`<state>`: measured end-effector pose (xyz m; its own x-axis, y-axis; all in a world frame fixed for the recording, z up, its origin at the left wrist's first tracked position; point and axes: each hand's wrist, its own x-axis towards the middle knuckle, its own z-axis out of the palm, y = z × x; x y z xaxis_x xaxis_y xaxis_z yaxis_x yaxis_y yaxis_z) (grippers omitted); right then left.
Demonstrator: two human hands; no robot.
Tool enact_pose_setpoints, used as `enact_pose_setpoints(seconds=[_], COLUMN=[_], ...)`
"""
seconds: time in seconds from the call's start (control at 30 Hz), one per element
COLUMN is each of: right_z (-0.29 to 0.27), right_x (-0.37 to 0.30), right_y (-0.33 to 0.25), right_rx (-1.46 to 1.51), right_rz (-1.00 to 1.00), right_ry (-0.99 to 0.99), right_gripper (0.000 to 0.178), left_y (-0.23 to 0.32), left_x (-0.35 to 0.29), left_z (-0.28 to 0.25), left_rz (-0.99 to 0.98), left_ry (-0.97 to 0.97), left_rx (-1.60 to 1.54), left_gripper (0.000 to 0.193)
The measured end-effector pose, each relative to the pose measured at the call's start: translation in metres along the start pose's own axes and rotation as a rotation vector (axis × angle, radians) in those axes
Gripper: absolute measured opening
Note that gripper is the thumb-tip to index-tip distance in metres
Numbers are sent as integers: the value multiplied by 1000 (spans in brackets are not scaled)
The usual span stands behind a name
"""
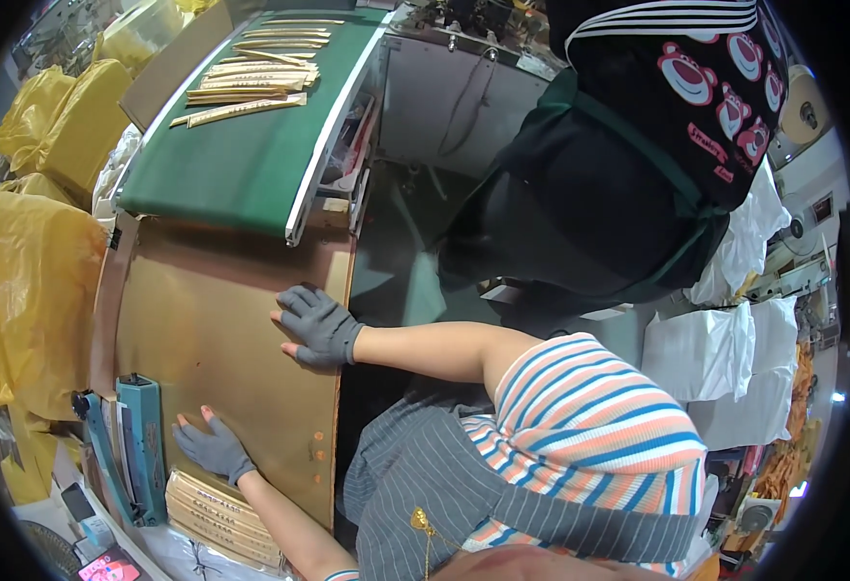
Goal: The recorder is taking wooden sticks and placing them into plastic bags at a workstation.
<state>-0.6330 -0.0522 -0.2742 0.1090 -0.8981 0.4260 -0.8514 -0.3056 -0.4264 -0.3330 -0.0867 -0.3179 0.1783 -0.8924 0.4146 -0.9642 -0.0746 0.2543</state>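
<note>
Both my hands wear grey gloves with some fingertips bare. Palm down and fingers spread, my right hand is over the brown board, near its right edge, holding nothing. Lower down, my left hand is also open and empty at the board's lower left. It is nearest to a blue bench-top heat sealer and a clear-wrapped bundle of slim paper-sleeved packets. Beyond the board, several loose slim paper-sleeved packets, like chopstick sleeves, lie across a green conveyor belt.
Yellow plastic bags crowd the left side. A person in dark clothes stands at the upper right, beside the conveyor. White bags are stacked at the right. A phone-like device lies at the lower left.
</note>
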Motion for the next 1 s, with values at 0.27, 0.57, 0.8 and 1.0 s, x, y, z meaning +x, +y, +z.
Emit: enact_pose_setpoints(seconds=[0.27, 0.57, 0.8, 1.0], right_z=[7, 8, 9, 11], right_x=[-3, -3, -4, -5], right_y=[2, -1, -3, -5], right_rx=[8, -19, -44, -55], right_rz=[-5, -2, -13, -14], right_ry=[3, 11, 33, 41], right_gripper=[52, 51, 50, 50], left_y=[-4, -4, -6, -10], left_x=[-1, -1, -2, -1], left_z=[4, 8, 10, 15], left_rz=[18, -1, -6, 8], left_ry=[17, 9, 17, 35], left_rx=[6, -18, -51, -55], left_gripper=[57, 57, 57, 56])
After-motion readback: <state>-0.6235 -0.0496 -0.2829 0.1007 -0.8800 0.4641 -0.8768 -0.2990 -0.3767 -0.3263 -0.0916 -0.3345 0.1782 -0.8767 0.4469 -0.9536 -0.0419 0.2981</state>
